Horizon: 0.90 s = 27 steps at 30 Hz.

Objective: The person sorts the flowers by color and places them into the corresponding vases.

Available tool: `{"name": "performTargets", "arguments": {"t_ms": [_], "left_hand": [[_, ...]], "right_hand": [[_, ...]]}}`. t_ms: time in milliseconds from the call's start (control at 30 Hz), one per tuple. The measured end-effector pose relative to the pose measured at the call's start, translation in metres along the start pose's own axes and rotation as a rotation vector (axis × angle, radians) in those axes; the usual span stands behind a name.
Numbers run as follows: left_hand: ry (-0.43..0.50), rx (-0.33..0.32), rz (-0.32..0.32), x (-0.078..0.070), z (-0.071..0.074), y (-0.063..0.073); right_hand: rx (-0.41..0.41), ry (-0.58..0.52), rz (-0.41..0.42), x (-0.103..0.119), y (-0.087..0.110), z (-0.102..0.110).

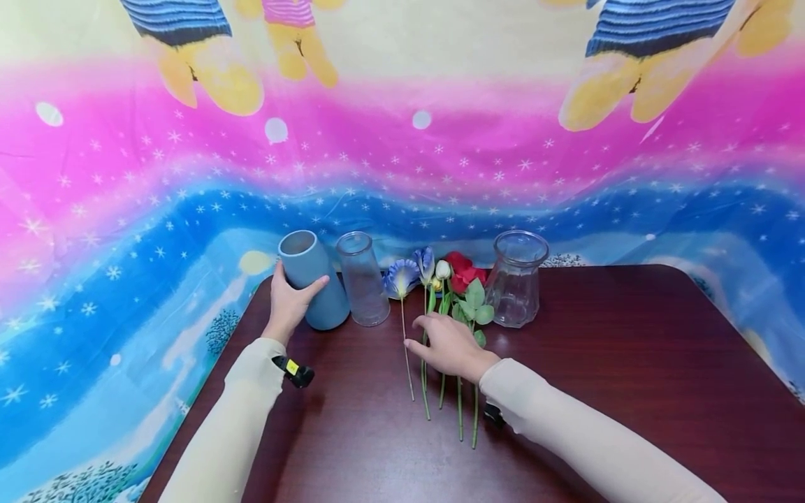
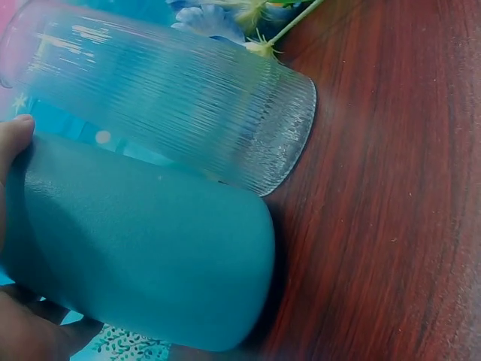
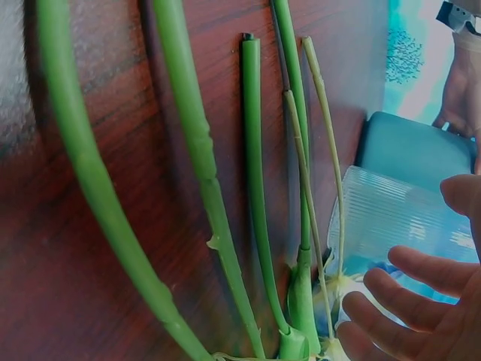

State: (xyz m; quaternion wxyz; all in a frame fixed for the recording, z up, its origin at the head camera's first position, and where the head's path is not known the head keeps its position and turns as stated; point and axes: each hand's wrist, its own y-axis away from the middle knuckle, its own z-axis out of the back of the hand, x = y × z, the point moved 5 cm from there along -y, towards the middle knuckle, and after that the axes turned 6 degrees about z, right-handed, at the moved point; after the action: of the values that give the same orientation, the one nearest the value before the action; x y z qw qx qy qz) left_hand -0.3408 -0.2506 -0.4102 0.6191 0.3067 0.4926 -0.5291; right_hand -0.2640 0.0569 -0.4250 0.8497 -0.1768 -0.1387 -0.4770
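Note:
My left hand (image 1: 291, 302) grips a blue-grey vase (image 1: 323, 290), thumb on one side and fingers round the other, near its upper part. Right beside it stands a ribbed clear glass vase (image 1: 365, 286). My right hand (image 1: 454, 344) hovers over the flower stems, its fingers (image 3: 402, 289) loosely spread and holding nothing. Beneath it lie several artificial flowers: a blue flower (image 1: 401, 278) on a thin stem, a second blue bloom (image 1: 424, 264), a white tulip (image 1: 443, 270) and a red flower (image 1: 464, 269) with green leaves. Their stems (image 1: 460, 412) point toward the table's front.
A wide-rimmed glass vase (image 1: 517, 286) stands right of the flowers. Everything is on a dark red wooden table (image 1: 635, 363). A printed cloth backdrop (image 1: 402, 175) rises close behind the table's far edge.

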Motion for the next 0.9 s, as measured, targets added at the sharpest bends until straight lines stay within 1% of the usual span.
{"name": "performTargets", "arguments": {"t_ms": [167,233,467,633,800,900], "left_hand": [[0.032,0.002,-0.03,-0.002,0.007,0.007],[0.028,0.007,-0.035,-0.005,0.01,0.011],[-0.034,0.01,-0.053,-0.014,0.02,0.027],[-0.048,0.02,-0.08,-0.017,0.027,0.042],[-0.078,0.041,-0.133,-0.022,0.028,0.055],[-0.1,0.043,-0.146,-0.025,0.027,0.062]], "right_hand": [[0.0,-0.002,0.001,0.0,0.0,0.0],[-0.004,0.002,0.004,0.001,-0.001,0.0],[-0.003,0.007,0.027,0.008,0.002,0.002],[0.012,-0.006,0.055,0.015,0.007,0.002],[0.001,-0.004,0.075,0.02,0.015,0.002],[-0.01,0.006,0.09,0.022,0.02,0.003]]}}
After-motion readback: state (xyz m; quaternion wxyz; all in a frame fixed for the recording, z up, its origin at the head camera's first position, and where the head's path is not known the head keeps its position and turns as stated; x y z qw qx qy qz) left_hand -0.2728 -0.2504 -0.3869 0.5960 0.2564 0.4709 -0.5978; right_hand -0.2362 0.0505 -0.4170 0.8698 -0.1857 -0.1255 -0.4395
